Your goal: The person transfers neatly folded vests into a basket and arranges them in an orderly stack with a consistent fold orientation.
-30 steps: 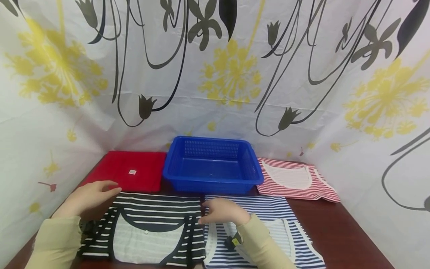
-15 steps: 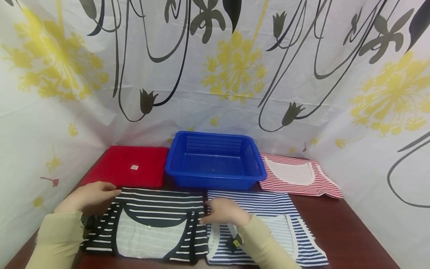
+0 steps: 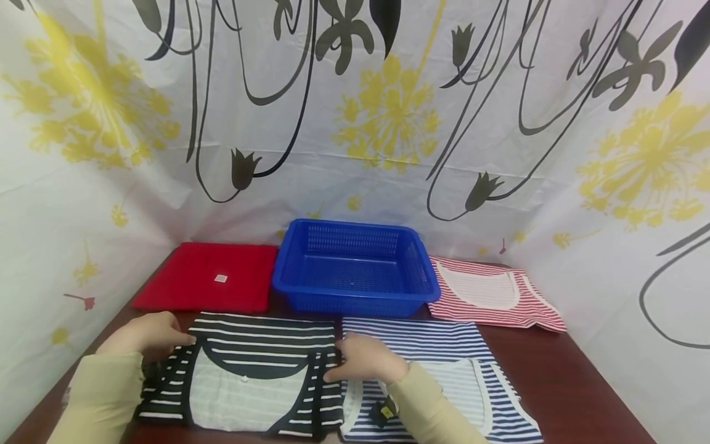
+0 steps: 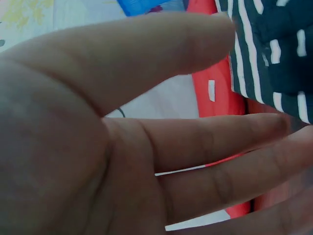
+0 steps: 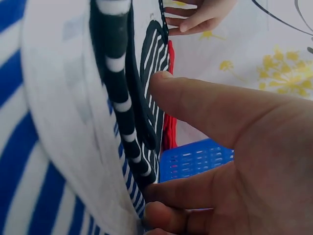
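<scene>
A folded black-and-white striped shirt (image 3: 266, 354) lies flat at the front of the table, its pale inside showing at the wide neckline. My left hand (image 3: 146, 336) is at its left edge; in the left wrist view the fingers are extended, with the thumb apart above them. At the right edge is my right hand (image 3: 366, 357), thumb over the black shirt and fingertips touching near its side in the right wrist view. A gap shows between that thumb and fingers. Partly beneath the right hand and sleeve lies a folded blue-and-white striped shirt (image 3: 416, 336).
Behind the shirts stands a blue plastic basket (image 3: 355, 302) with nothing visible in it. A folded red garment (image 3: 222, 259) with a small white label lies left of it. To its right is a red-and-white striped shirt (image 3: 499, 314). A patterned white curtain (image 3: 310, 185) surrounds the brown table (image 3: 571, 382).
My left hand has lowered toward the black striped shirt's left edge and shifted slightly right. The right hand has moved slightly down. The head view has shifted a little; the shirts stay flat.
</scene>
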